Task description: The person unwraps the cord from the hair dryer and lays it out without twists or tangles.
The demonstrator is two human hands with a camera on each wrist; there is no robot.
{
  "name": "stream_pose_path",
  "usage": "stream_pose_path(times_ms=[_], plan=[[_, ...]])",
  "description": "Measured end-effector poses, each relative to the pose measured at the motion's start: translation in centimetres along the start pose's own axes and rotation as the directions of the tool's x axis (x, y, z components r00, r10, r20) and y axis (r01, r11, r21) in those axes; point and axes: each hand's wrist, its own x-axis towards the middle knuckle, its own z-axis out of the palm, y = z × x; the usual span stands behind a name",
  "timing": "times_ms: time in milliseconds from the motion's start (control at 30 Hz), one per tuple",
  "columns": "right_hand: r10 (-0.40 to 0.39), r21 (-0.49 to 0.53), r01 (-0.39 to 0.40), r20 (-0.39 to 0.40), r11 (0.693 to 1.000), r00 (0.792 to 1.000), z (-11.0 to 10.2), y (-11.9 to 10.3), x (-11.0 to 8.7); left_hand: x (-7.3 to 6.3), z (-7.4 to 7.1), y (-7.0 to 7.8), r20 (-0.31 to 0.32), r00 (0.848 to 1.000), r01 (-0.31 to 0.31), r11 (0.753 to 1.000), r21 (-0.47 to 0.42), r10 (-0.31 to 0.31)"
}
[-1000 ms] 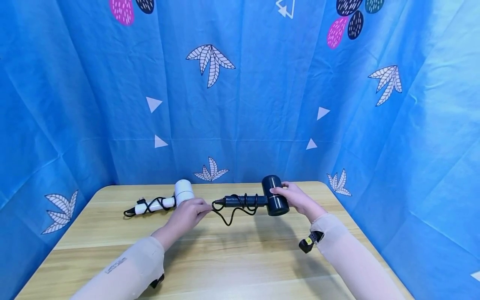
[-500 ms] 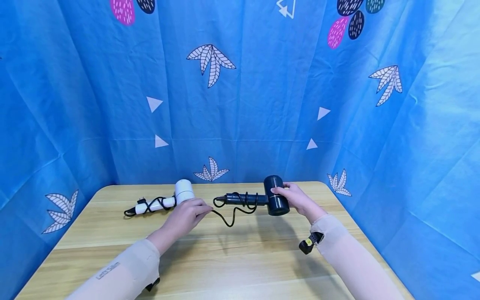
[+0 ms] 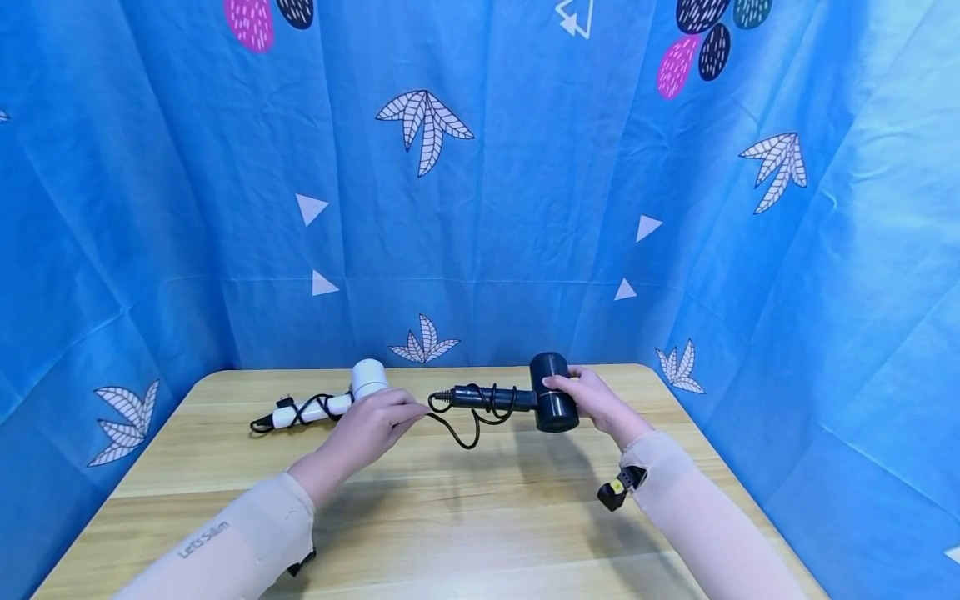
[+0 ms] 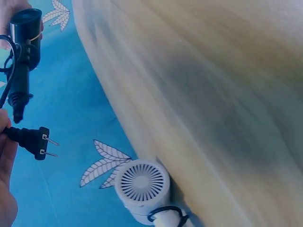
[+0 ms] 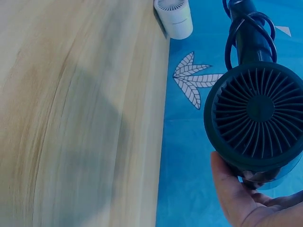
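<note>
My right hand (image 3: 596,398) grips the barrel of a black hair dryer (image 3: 553,398) from its right side. The dryer is held up over the table, its handle pointing left with the black cord (image 3: 491,404) looped around it. In the right wrist view the dryer's round slatted grille (image 5: 260,109) faces the camera. My left hand (image 3: 378,421) pinches the cord near its end. The two-pin plug (image 4: 33,141) sticks out beyond those fingers in the left wrist view. A loose length of cord sags between plug and handle.
A white hair dryer (image 3: 315,408) with a black cord wrapped round its handle lies at the back left of the wooden table (image 3: 465,533), partly behind my left hand. A blue patterned curtain (image 3: 480,208) hangs around the table's back and sides.
The left hand has shifted slightly with the cord end, and the slack loop of cord has changed shape, swinging a little right. The right hand and the black hair dryer are nearly still.
</note>
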Motion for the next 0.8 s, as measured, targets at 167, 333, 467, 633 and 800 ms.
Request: stream_pose_path(times_ms=[167,333,467,633,800], plan=[[0.008,-0.022,-0.008,0.000,1.000,1.000,0.0,0.2,0.1,0.8,-0.6,0.4,0.006,1.000,-0.013,1.000,-0.007,0.013],[0.014,-0.027,-0.014,-0.001,1.000,1.000,0.1,0.5,0.2,1.2,-1.0,0.8,0.006,1.000,-0.019,1.000,-0.011,0.019],[0.019,-0.023,-0.019,-0.004,1.000,1.000,0.2,0.6,0.1,1.4,-1.1,0.9,-0.004,1.000,-0.025,1.000,-0.017,0.025],[0.023,-0.017,-0.024,-0.005,1.000,1.000,0.2,0.6,0.2,1.8,-1.3,0.9,-0.025,0.999,-0.033,0.999,-0.014,0.033],[0.018,-0.020,-0.018,-0.009,1.000,1.000,0.2,0.6,0.2,2.4,-1.6,0.9,-0.045,0.998,-0.038,0.999,-0.019,0.037]])
